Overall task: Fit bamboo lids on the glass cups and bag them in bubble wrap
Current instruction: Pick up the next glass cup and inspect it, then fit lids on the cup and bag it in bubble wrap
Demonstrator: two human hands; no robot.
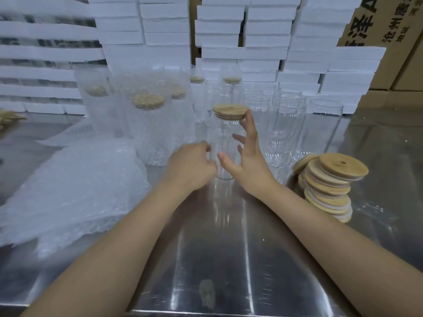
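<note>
The glass cup (225, 152), mid-table with its bamboo lid (230, 111) on, is gripped low by the left hand (192, 167), probably to be kept steady, while the lid's right edge is only touched by the splayed-open right hand (248, 161).

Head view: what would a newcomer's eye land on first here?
The clear cup at centre, capped with a bamboo lid, between two hands: the left hand grips its side, the right hand is spread open beside it. A leaning stack of lids stands to the right, bubble wrap lies on the left, and white boxes wall the back.
</note>
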